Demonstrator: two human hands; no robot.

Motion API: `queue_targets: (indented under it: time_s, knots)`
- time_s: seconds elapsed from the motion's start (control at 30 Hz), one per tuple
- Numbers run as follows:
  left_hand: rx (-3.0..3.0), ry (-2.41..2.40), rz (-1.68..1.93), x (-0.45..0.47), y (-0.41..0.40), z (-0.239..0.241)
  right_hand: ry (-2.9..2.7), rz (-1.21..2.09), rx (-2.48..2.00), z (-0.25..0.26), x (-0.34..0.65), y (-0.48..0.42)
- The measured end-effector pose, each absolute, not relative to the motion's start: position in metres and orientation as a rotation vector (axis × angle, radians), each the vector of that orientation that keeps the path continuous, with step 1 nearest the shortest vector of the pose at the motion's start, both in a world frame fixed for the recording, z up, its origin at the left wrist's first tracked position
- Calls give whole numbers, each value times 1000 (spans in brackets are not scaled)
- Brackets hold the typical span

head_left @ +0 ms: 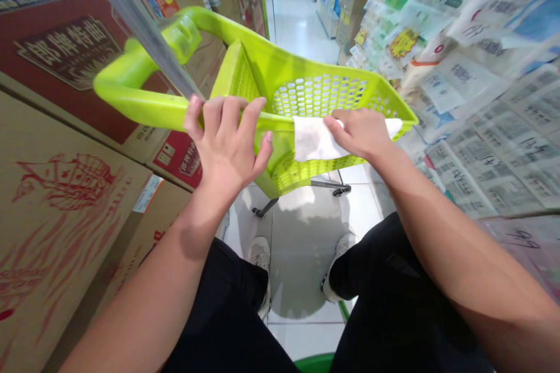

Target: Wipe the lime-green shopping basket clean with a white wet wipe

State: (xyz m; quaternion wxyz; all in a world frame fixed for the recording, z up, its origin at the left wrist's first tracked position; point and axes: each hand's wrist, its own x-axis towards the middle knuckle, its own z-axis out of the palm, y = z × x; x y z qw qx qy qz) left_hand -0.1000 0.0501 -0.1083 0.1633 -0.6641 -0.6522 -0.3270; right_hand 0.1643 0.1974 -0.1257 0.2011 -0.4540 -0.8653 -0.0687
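A lime-green plastic shopping cart (pixel 306 73) stands sideways in front of me, its basket tilted in view and its looped handle at the left. My left hand (pixel 230 140) hooks its spread fingers over the near rim, close to the handle, with the thumb apart. Draped over the same rim farther right is a white cloth (pixel 312 140) with a greyish smudge. My right hand (pixel 361 131) is closed over the cloth and the rim beneath it; the fingertips on the far side are partly hidden.
Stacked cardboard boxes (pixel 56 186) line the left. A grey pole (pixel 144 20) slants down past the cart handle. Hanging white packages (pixel 464 76) crowd the right side. Tiled floor (pixel 297 17) runs along the aisle ahead. Below me shows the edge of something green (pixel 315 363).
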Motion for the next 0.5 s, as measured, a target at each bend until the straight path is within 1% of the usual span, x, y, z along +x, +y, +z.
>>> queue_targets:
  time_s: [0.13,0.23,0.3,0.43,0.5]
  knots:
    - [-1868,-1889,-930,-99,51,-107,-2310,-203,-1427,-134,196,210]
    - [-1838,-1853,-919,-94,53,-108,-2291,-192,-1403,-133,189,205]
    - [-1822,-1831,-915,-90,54,-109,-2348,-152,-1287,-129,172,196]
    - [-1802,-1812,-922,-84,55,-111,-2450,-54,-857,-120,131,172]
    - [-1783,-1819,-924,-83,54,-111,-2463,-40,-730,-118,119,162]
